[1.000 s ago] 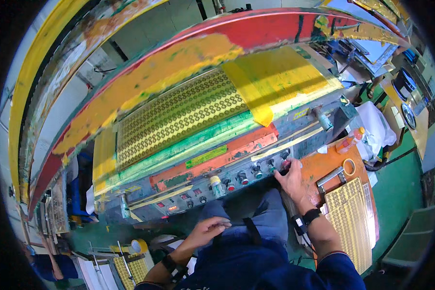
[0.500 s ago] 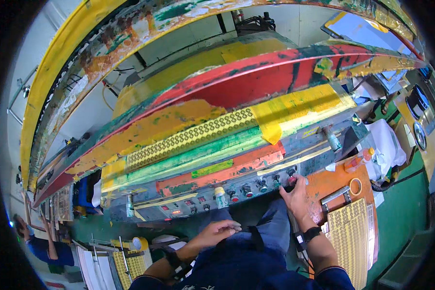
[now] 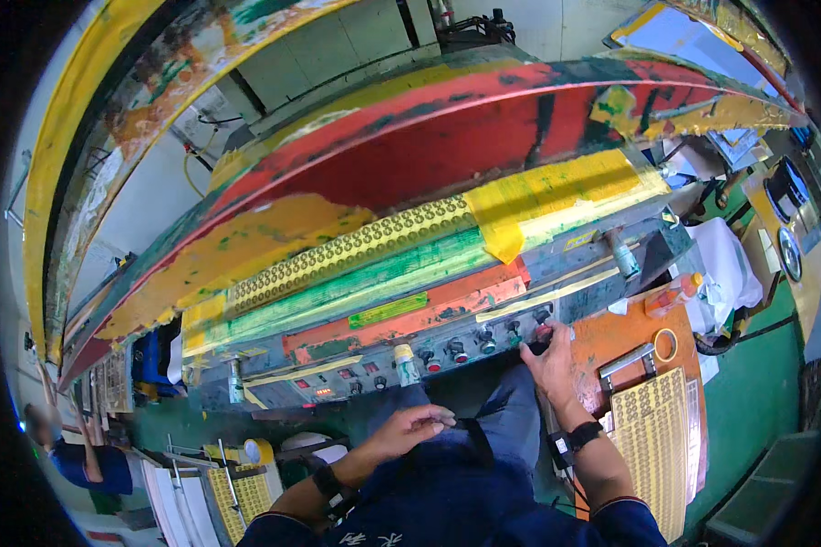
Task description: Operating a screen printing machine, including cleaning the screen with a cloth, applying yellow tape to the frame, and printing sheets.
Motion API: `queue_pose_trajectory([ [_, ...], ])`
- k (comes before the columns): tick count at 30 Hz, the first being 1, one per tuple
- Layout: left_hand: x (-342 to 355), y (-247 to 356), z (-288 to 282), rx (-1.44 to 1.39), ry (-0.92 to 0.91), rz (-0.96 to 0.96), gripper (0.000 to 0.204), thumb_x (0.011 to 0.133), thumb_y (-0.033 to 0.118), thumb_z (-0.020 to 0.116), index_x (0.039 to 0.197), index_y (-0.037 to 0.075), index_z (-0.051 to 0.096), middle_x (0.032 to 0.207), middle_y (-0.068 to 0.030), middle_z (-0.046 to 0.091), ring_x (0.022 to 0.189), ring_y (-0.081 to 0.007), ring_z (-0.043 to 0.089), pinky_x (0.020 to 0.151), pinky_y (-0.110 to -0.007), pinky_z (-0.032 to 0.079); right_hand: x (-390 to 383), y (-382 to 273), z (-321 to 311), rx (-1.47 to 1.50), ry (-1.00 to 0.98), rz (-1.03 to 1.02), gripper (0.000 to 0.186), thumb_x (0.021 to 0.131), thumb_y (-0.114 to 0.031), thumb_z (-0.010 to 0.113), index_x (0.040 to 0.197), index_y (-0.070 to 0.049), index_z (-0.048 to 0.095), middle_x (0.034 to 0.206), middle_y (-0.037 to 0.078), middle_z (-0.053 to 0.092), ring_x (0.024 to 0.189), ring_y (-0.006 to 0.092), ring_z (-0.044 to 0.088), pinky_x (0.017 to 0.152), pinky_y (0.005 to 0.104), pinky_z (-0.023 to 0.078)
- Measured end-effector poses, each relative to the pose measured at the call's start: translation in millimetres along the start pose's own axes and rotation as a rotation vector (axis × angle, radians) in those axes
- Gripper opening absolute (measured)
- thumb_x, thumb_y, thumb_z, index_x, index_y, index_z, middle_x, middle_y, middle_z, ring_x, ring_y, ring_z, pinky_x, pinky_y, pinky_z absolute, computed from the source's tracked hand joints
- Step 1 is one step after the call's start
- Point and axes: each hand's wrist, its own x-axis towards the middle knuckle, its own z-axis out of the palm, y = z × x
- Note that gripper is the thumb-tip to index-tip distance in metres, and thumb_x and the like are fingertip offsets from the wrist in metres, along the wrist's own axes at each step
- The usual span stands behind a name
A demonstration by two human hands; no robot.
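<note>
My right hand (image 3: 549,363) is at the right end of a grey control panel (image 3: 342,381), its fingers at a dark round push button (image 3: 544,332). Thumb and forefinger are apart, and the hand holds nothing I can see. My left hand (image 3: 412,430) hovers over my lap, loosely bent, fingers stretched out and nothing visible in it. Above the panel lies a yellow sheet with rows of dark round marks (image 3: 356,251), partly hidden under a paint-stained red frame (image 3: 410,150). Yellow tape (image 3: 556,196) covers the table to the sheet's right.
On an orange side table (image 3: 602,333) at right are a tape roll (image 3: 666,345), a metal-handled tool (image 3: 626,365), a bottle (image 3: 673,296) and stacked patterned sheets (image 3: 652,447). Another sheet stack (image 3: 237,492) stands at lower left. A person (image 3: 87,460) works at far left.
The red frame fills more of the view and hides more of the patterned sheet. My right hand stays by the panel's right end; my left hand has barely moved. The view shifts slightly.
</note>
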Motion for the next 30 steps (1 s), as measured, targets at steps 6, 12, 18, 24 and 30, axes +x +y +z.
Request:
queue_pose_trajectory([
  [6,5.4,-2.4,-0.9,-0.008,-0.007,-0.018,0.032,0.099,0.009,0.054,0.129,0.0,0.053,0.121,-0.0117,0.063,0.115,-0.0191,0.059,0.098,-0.032,0.046,2.1,2.7,-2.3,0.042,0.008,0.022,0.062,0.067,-0.009,0.081,0.118,0.001,0.049,0.108,0.02,0.052,0.097,0.036,0.055,0.087,0.0406,0.048],
  [12,13.7,0.2,-0.3,0.011,-0.014,-0.03,0.032,0.099,0.01,0.054,0.129,0.0,0.053,0.122,-0.0116,0.063,0.115,-0.0192,0.059,0.099,-0.033,0.046,5.1,11.2,-1.2,0.025,0.001,-0.003,0.06,0.067,-0.011,0.082,0.116,0.002,0.05,0.105,0.02,0.054,0.096,0.0375,0.055,0.086,0.0416,0.047],
  [18,17.1,2.8,1.6,0.031,-0.022,-0.021,0.031,0.099,0.01,0.054,0.129,0.001,0.054,0.12,-0.0117,0.064,0.113,-0.0187,0.06,0.098,-0.033,0.046,2.9,8.8,-3.9,0.033,-0.028,0.034,0.06,0.067,-0.012,0.082,0.116,0.001,0.05,0.105,0.02,0.054,0.097,0.0378,0.055,0.086,0.0429,0.046],
  [24,15.0,1.4,5.3,0.034,-0.02,-0.004,0.03,0.099,0.011,0.055,0.127,0.0,0.056,0.119,-0.0109,0.064,0.112,-0.0186,0.06,0.097,-0.033,0.047,-1.0,8.0,-4.9,-0.013,0.002,-0.018,0.06,0.067,-0.014,0.082,0.116,0.001,0.05,0.104,0.02,0.055,0.098,0.0379,0.055,0.087,0.043,0.047],
  [30,14.2,18.2,9.8,0.046,0.036,-0.035,0.026,0.097,0.01,0.056,0.12,-0.001,0.06,0.114,-0.0091,0.066,0.109,-0.0175,0.061,0.096,-0.032,0.047,4.6,0.6,-4.4,-0.015,-0.035,0.073,0.058,0.069,-0.015,0.081,0.117,-0.001,0.05,0.102,0.019,0.054,0.094,0.0359,0.056,0.084,0.0431,0.047],
])
